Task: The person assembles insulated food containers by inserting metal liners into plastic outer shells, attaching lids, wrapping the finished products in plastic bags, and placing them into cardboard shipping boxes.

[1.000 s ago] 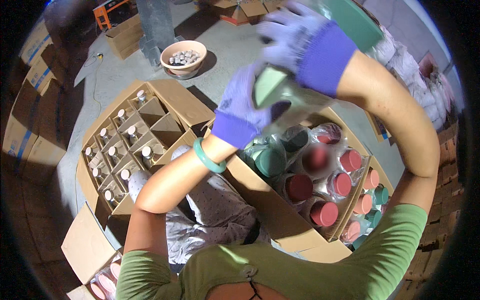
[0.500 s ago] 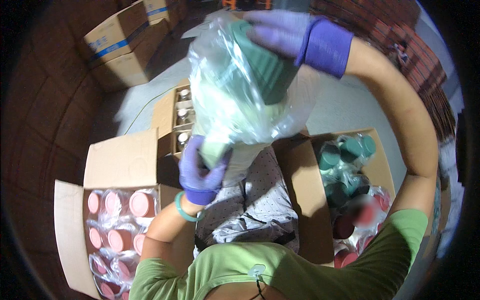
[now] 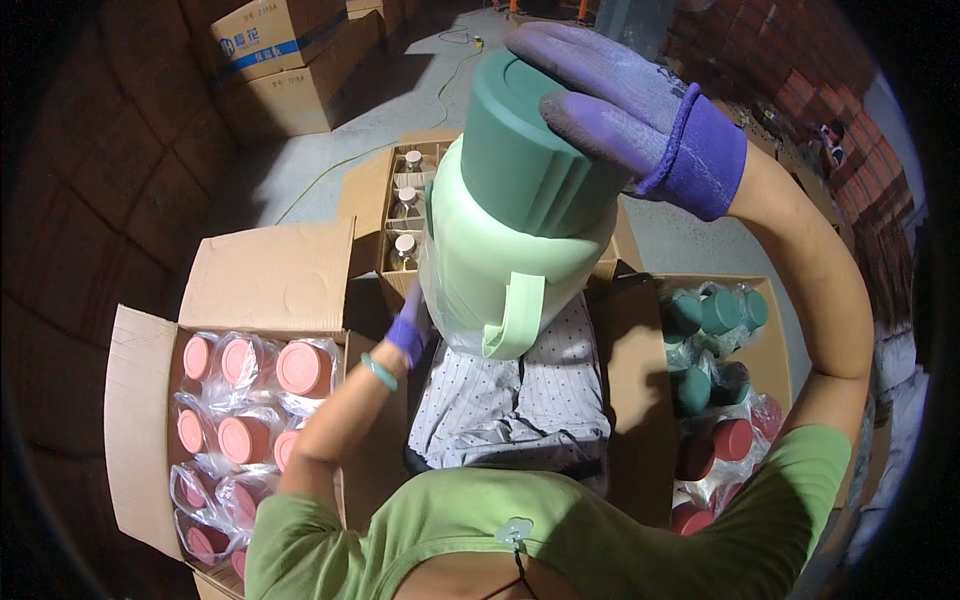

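A large pale green thermos jug (image 3: 460,220) with a dark green cap (image 3: 530,150) is held up in front of me, tilted, its looped handle (image 3: 520,310) facing me. My right hand (image 3: 610,110), in a purple work glove, grips the cap from above, fingers across its top and thumb on its side. Against the jug's lower left side is my left hand (image 3: 412,322), also gloved; its fingers are hidden behind the jug. Clear plastic clings low on the jug's left side.
On the left, an open carton (image 3: 150,430) holds several pink-capped items in clear plastic. On the right, another carton (image 3: 635,420) holds green- and red-capped ones. Ahead is a divided box (image 3: 365,205) with small glass bottles. Stacked cartons (image 3: 280,105) stand farther back at left.
The clear bag that covered the jug's cap and upper body is now off them. The jug has turned, showing its handle. My left hand has slipped behind the jug; my right stays on the cap.
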A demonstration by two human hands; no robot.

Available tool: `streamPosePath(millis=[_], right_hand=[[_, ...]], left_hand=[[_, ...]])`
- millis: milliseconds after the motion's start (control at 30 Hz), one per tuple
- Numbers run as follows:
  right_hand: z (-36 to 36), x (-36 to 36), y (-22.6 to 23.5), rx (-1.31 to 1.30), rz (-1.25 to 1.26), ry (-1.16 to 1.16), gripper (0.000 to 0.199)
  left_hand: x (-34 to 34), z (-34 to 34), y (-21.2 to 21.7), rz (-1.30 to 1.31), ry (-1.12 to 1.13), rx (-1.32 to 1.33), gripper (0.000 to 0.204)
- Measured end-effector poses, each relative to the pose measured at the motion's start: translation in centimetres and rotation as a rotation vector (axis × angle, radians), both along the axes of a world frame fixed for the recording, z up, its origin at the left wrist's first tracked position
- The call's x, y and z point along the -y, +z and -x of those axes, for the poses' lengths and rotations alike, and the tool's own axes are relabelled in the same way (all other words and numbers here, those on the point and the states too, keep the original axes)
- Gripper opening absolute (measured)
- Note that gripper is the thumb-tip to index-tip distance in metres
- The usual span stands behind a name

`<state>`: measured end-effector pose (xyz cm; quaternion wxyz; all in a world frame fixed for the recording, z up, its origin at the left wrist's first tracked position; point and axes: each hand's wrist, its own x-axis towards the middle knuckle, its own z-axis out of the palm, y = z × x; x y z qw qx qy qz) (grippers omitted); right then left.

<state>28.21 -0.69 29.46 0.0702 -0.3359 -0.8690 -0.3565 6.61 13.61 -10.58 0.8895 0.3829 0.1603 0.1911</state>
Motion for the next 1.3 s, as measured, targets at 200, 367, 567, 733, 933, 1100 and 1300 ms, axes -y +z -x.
streamPosePath(millis=[200,367,567,733,933,1100,1300], right_hand=[[6.3,5.2,-2.9,-0.334,0.046,-0.185,0.054],[10.1,12.2,-21.0,-0.251,0.008,-0.073,0.048],[9.5,11.2,-31.8,-0.108,0.422,0.098,0.031],[1.4,2.1,-19.7,-0.369,0.407,-0.496,0.071],[-11.7,-7.2,-18.8,-1.733,1.185,-0.323,0.038],[-7.5,-4.9,-24.6,-1.167,0.878,-0.599,0.033],[1.0,6.4,-30.3,-0.012,1.208,-0.848,0.03]], left_hand=[[-7.9,-11.1,8.0,0.023,-0.026,0.012,0.059],[-12.9,-15.9,14.1,-0.254,0.007,-0.088,0.051],[-11.2,-15.5,15.0,0.037,-0.056,0.005,0.049],[-8.7,-14.9,16.9,0.092,-0.179,0.139,0.049],[-7.0,-12.7,20.4,-0.213,-0.067,0.014,0.056],[-7.5,-11.1,20.6,-1.048,0.228,-0.258,0.05],[-8.5,-9.7,16.6,-0.787,0.018,0.083,0.028]])
